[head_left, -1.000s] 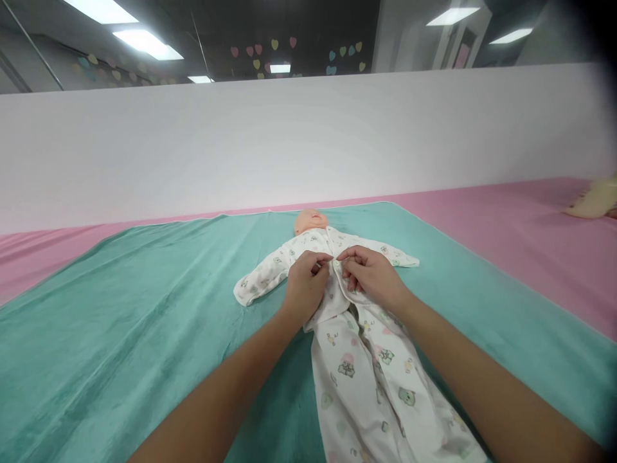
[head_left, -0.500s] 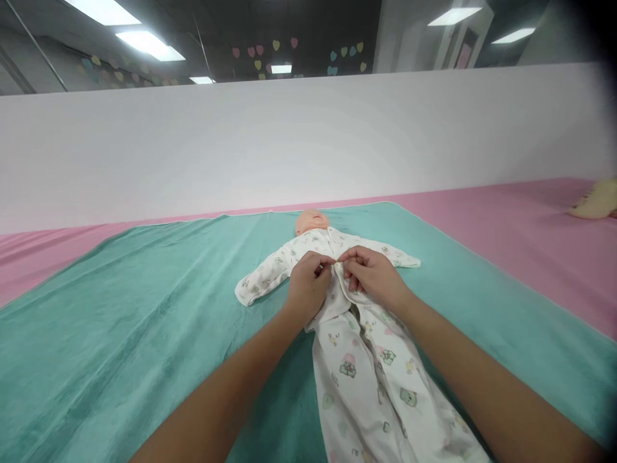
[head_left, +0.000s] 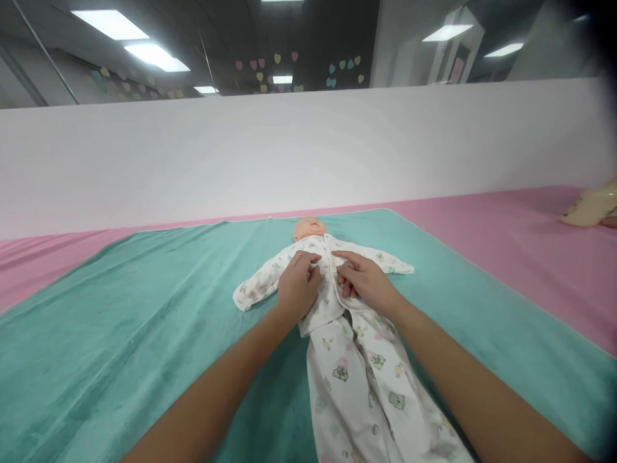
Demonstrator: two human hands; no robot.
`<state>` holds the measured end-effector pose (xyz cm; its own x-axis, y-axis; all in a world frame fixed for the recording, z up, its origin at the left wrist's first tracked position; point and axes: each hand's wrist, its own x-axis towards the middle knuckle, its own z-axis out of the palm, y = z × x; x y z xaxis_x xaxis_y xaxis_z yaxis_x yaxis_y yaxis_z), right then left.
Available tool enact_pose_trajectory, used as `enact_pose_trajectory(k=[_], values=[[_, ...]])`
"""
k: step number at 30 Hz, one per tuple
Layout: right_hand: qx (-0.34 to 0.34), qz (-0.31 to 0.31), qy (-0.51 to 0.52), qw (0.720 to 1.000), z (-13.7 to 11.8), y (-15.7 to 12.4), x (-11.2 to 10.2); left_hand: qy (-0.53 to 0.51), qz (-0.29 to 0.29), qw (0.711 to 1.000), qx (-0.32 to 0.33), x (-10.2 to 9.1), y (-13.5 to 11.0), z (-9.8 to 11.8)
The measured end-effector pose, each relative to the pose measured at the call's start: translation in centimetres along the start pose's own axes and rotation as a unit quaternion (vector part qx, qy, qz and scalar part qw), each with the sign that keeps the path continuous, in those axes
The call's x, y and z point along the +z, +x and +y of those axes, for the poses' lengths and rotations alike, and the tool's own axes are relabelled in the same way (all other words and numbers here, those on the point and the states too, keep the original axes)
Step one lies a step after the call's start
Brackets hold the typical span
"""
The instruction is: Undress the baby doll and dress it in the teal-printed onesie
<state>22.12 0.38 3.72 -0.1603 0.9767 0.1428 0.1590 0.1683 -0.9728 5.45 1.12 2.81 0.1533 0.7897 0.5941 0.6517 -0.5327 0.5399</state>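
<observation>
A baby doll (head_left: 308, 228) lies on its back, dressed in a white long-sleeved baby romper (head_left: 337, 370) with small printed animals. The romper's front edge runs down the chest and lies parted lower down, toward the legs. My left hand (head_left: 299, 284) rests over the chest on the left of this edge, fingers bent, with index and thumb apart. Across the edge, my right hand (head_left: 364, 280) touches the cloth with its index finger stretched out and the other fingers curled under. Neither hand visibly pinches the fabric.
A teal blanket (head_left: 144, 334) lies under the doll, over a pink sheet (head_left: 506, 238). Behind stands a white wall (head_left: 289, 154) with dark glass above it. A pale yellow object (head_left: 585, 207), partly cut off, lies at the far right.
Both hands pinched the romper's front edge together; now their fingertips have come apart and the edge lies between them. The view has tilted up slightly.
</observation>
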Motion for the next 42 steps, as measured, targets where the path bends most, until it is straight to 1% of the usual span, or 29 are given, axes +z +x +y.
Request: enact_pose_trajectory(k=[3, 5, 6, 11, 14, 16, 18, 21, 23, 25, 26, 29, 31, 33, 35, 36, 39, 42], values=[[0.011, -0.013, 0.017, 1.0, 0.2, 0.2, -0.2, 0.061, -0.009, 0.996, 0.065, 0.0, 0.5, 0.2], [0.018, -0.02, 0.025, 0.999, 0.3, 0.3, -0.3, 0.095, -0.012, 0.992, 0.084, 0.3, 1.3, 0.3], [0.021, -0.024, 0.03, 0.999, 0.4, 0.3, -0.4, 0.109, -0.013, 0.991, 0.079, 0.5, 1.8, 0.3], [0.032, -0.028, 0.051, 0.998, 0.6, 0.4, -0.7, 0.15, -0.012, 0.989, 0.011, 1.8, 4.1, 0.3], [0.025, -0.017, 0.052, 0.998, 0.7, 0.5, -0.5, 0.139, -0.006, 0.99, -0.008, 2.3, 4.4, 0.0], [0.017, -0.001, 0.046, 0.999, 0.8, 0.7, -0.3, 0.131, -0.002, 0.991, -0.003, 2.5, 4.2, -0.2], [0.017, 0.023, 0.017, 0.999, 0.8, 1.0, 0.0, 0.13, -0.004, 0.991, 0.008, 2.6, 4.0, -0.4], [0.024, 0.042, -0.09, 0.995, 0.4, 2.1, 0.2, 0.149, -0.005, 0.989, 0.007, 2.5, 3.9, -0.5], [0.019, 0.038, -0.177, 0.983, -0.2, 3.0, 0.3, 0.166, -0.001, 0.986, 0.0, 2.4, 3.8, -0.5], [0.006, 0.051, -0.268, 0.962, -0.7, 4.2, 0.4, 0.172, 0.002, 0.985, -0.007, 2.3, 3.8, -0.6], [0.0, 0.069, -0.317, 0.946, -0.9, 4.8, 0.6, 0.172, 0.003, 0.985, -0.01, 2.2, 3.8, -0.7], [-0.013, 0.128, -0.45, 0.884, -1.0, 6.0, 1.2, 0.155, 0.005, 0.988, -0.012, 2.1, 3.7, -1.0], [-0.012, 0.146, -0.495, 0.857, -0.7, 6.4, 1.7, 0.131, 0.007, 0.991, -0.012, 2.1, 3.7, -1.3], [-0.023, 0.157, -0.505, 0.848, -0.3, 6.3, 2.0, 0.104, 0.007, 0.994, -0.014, 2.2, 3.8, -1.7], [-0.053, 0.172, -0.488, 0.854, 0.2, 6.2, 2.0, 0.074, 0.007, 0.997, -0.018, 2.3, 3.9, -2.1], [-0.068, 0.181, -0.467, 0.863, 0.4, 6.1, 1.9, 0.058, 0.009, 0.998, -0.02, 2.5, 4.1, -2.4], [-0.088, 0.212, -0.36, 0.904, 1.1, 6.1, 1.2, 0.008, 0.017, 0.999, -0.028, 2.7, 4.5, -2.9], [-0.087, 0.224, -0.209, 0.948, 1.5, 6.0, 0.7, -0.034, 0.019, 0.999, -0.034, 2.8, 4.9, -3.1]])
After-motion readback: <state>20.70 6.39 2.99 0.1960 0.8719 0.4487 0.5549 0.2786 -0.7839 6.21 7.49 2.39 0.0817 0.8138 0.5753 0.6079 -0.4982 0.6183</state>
